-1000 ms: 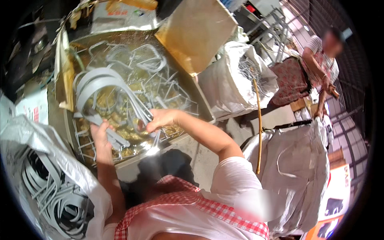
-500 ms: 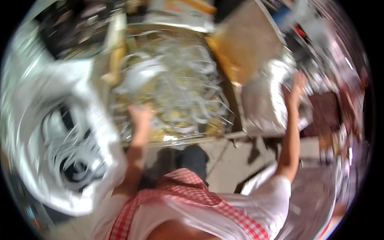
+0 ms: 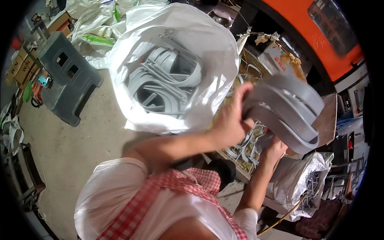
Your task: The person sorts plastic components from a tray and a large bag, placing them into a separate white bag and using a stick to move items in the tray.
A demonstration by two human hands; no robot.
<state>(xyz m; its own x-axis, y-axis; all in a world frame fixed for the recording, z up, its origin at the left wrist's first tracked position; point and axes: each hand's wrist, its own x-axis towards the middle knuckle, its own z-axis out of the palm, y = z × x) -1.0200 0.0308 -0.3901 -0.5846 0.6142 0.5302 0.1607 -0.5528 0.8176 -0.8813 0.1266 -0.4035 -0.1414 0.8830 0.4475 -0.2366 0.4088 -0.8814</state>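
A stack of curved grey plastic pieces (image 3: 286,106), nested in one another, is held up at the right. My left hand (image 3: 236,118) is closed on its near left side, thumb and fingers wrapped round the edge. From below, my right hand (image 3: 274,150) grips the same stack; the pieces hide part of its fingers. Left of my hands stands an open white woven sack (image 3: 124,94). Inside it lie several similar curved grey pieces (image 3: 168,74). Beneath the held stack, a shallow box (image 3: 242,173) with loose pale plastic strips is partly covered.
A dark grey step stool (image 3: 66,86) stands on the concrete floor (image 3: 64,152) at the left. More white sacks (image 3: 100,30) lie behind it. An orange machine panel (image 3: 290,12) rises at the far right. A silvery bag (image 3: 284,184) of thin strips sits near my right arm.
The view has swung left. My hands have left the strip box and the silvery bag's side; both now hold a stack of curved grey plastic pieces up in the air.
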